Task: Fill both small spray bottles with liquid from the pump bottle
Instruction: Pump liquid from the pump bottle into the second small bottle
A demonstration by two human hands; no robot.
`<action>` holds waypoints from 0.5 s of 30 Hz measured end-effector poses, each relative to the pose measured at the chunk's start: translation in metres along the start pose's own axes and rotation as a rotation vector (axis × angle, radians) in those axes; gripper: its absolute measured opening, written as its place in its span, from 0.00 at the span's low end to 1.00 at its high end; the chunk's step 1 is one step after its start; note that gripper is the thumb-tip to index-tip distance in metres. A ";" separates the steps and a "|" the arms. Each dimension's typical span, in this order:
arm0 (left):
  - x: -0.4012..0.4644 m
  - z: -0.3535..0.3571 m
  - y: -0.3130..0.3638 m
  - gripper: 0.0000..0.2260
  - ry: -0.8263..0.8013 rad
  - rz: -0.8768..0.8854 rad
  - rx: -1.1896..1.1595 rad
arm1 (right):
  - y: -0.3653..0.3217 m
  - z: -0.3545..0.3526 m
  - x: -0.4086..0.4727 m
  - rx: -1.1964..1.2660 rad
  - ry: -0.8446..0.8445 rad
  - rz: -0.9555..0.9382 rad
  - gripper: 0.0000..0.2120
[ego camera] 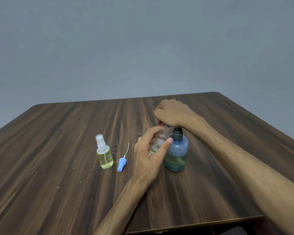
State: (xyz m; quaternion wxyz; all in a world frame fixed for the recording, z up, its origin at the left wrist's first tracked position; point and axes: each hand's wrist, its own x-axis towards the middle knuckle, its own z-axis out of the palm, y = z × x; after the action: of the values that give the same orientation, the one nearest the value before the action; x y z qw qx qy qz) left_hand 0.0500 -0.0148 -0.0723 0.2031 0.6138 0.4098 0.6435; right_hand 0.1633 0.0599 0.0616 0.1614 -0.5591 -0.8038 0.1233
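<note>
Head view: one wooden table [58,167], both hands at work near its middle.
Left hand [148,156]: curled around the open bottle [159,141], thumb and fingers on its clear sides, holding it tilted against the pump bottle [176,153].
Right hand [171,112]: closed palm-down over the pump head, which it hides; the spout cannot be seen.
Open bottle: small, clear, only a little yellowish liquid at the bottom; likely light and easy to tip, so a hold around the body, as now, seems best.
Pump bottle: blue, part full, standing upright; probably heavy enough to stay put under a press.
Full bottle [105,155]: capped, upright, well to the left.
Blue sprayer [121,164]: lying loose between the full bottle and the left hand; its thin tube looks bendable, better lifted by the cap.
</note>
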 end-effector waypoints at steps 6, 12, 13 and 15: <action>-0.001 -0.001 0.002 0.17 -0.002 0.003 -0.007 | -0.002 -0.002 -0.002 -0.018 0.027 -0.018 0.16; 0.000 -0.001 0.003 0.18 0.003 -0.013 -0.030 | -0.001 0.004 -0.002 -0.041 -0.015 0.005 0.16; -0.001 -0.001 0.002 0.18 0.006 -0.012 -0.027 | -0.001 0.003 -0.002 -0.039 -0.002 0.001 0.16; -0.002 0.000 0.000 0.18 0.005 -0.011 -0.020 | 0.000 -0.001 -0.001 -0.005 0.033 -0.017 0.15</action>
State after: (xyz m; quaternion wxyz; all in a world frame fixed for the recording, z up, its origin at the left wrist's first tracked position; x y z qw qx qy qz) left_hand 0.0499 -0.0164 -0.0729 0.2117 0.6076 0.4073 0.6481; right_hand 0.1643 0.0588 0.0624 0.1743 -0.5545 -0.8062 0.1107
